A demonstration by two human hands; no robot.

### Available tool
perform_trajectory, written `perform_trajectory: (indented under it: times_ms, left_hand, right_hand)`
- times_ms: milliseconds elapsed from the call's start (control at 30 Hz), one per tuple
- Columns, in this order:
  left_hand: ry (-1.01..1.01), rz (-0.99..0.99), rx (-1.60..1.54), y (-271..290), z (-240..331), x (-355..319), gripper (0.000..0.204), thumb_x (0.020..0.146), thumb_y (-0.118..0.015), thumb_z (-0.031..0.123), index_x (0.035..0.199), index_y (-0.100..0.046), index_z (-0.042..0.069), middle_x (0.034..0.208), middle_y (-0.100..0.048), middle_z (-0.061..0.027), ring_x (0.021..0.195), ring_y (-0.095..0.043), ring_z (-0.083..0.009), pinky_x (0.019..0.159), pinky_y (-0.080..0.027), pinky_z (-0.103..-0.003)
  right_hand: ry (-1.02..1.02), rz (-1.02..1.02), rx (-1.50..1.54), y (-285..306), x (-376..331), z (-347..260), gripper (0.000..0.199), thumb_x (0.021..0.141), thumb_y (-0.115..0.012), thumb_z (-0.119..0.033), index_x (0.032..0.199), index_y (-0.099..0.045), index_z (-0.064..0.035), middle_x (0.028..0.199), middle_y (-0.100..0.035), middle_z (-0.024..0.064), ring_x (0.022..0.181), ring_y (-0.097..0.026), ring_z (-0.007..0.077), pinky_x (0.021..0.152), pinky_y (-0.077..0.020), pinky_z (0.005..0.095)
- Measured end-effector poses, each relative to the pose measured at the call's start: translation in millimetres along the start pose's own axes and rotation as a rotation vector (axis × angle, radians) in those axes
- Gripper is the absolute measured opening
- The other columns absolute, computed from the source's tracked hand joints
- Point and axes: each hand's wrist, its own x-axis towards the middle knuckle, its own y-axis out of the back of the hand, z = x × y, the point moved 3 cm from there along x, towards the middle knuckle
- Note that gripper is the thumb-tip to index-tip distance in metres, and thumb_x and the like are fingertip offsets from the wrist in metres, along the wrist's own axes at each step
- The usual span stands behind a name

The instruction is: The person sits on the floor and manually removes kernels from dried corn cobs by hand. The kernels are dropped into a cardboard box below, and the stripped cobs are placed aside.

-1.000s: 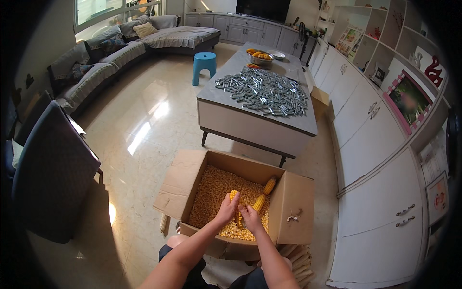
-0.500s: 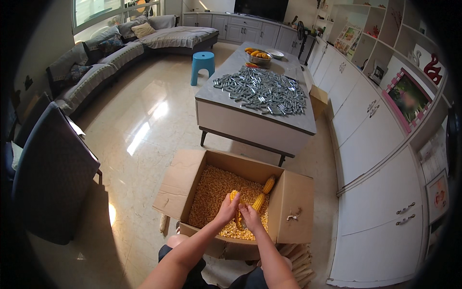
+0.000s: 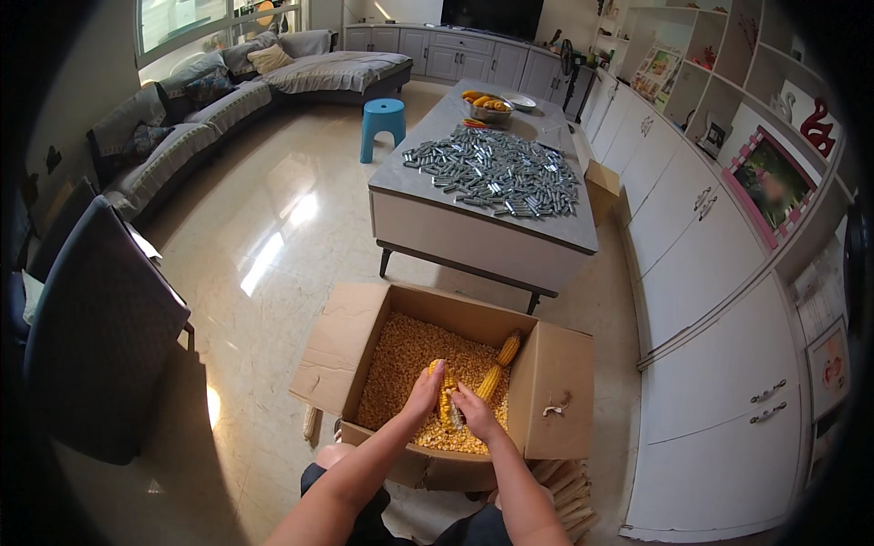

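Over the open cardboard box [image 3: 451, 308], my left hand [image 3: 424, 393] grips a yellow ear of corn [image 3: 447, 405] from its left side. My right hand [image 3: 475, 412] closes on the same ear from the right, its thumb side against the rows. Pale bare patches show at the ear's lower part. Beneath both hands lies a thick layer of loose corn kernels [image 3: 396, 359]. Two more ears rest along the box's right wall: a longer ear of corn [image 3: 491, 382] and, farther back, another ear [image 3: 509, 348].
Stripped cobs [image 3: 566, 496] lie on the floor by the box's near right corner, and one cob [image 3: 310, 423] at its left. Beyond stands a low table [image 3: 473, 238] covered with small metal pieces [image 3: 501, 173]. A dark chair [image 3: 105, 337] is left, white cabinets [image 3: 710, 437] right.
My hands have drawn slightly apart around the ear, the left shifting a little left. More of the ear, including its pale bare part, now shows between them.
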Motion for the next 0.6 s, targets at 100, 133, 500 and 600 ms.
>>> perform_trajectory:
  times_ms: [100, 133, 500, 600]
  left_hand:
    - [-0.004, 0.116, 0.046, 9, -7, 4, 0.03, 0.091, -0.044, 0.036, 0.091, -0.047, 0.006, 0.078, -0.046, -0.0001, 0.069, -0.043, -0.0081, 0.062, -0.039, -0.022]
    - [-0.028, 0.126, 0.145, 8, -4, 3, 0.03, 0.09, -0.046, 0.036, 0.091, -0.047, 0.006, 0.078, -0.047, -0.0002, 0.069, -0.043, -0.0079, 0.061, -0.039, -0.022]
    - [0.036, 0.117, 0.113, 7, -2, 4, 0.032, 0.089, -0.048, 0.037, 0.094, -0.047, 0.005, 0.077, -0.048, -0.0014, 0.07, -0.045, -0.0088, 0.062, -0.04, -0.023]
    - [-0.073, 0.155, 0.234, 6, 10, -2, 0.033, 0.09, -0.046, 0.038, 0.093, -0.047, 0.005, 0.076, -0.048, -0.0021, 0.07, -0.045, -0.0094, 0.062, -0.04, -0.023]
  right_hand:
    - [-0.167, -0.122, -0.03, -7, -6, -33, 0.067, 0.088, -0.047, -0.042, 0.131, -0.027, 0.0046, 0.121, -0.047, 0.016, 0.109, -0.047, 0.0188, 0.09, -0.0379, 0.0294]
    - [-0.258, -0.174, -0.068, -7, -12, -46, 0.069, 0.087, -0.048, -0.044, 0.132, -0.026, 0.0036, 0.125, -0.044, 0.0175, 0.113, -0.045, 0.0201, 0.092, -0.0368, 0.0309]
    - [-0.069, -0.092, -0.066, -3, -4, -12, 0.071, 0.087, -0.048, -0.043, 0.13, -0.026, 0.0083, 0.122, -0.046, 0.019, 0.109, -0.047, 0.0191, 0.089, -0.0375, 0.0269]
    - [-0.088, -0.069, -0.042, -7, -9, -37, 0.07, 0.087, -0.047, -0.044, 0.129, -0.028, 0.0092, 0.118, -0.048, 0.0185, 0.105, -0.049, 0.0189, 0.086, -0.0389, 0.0262]
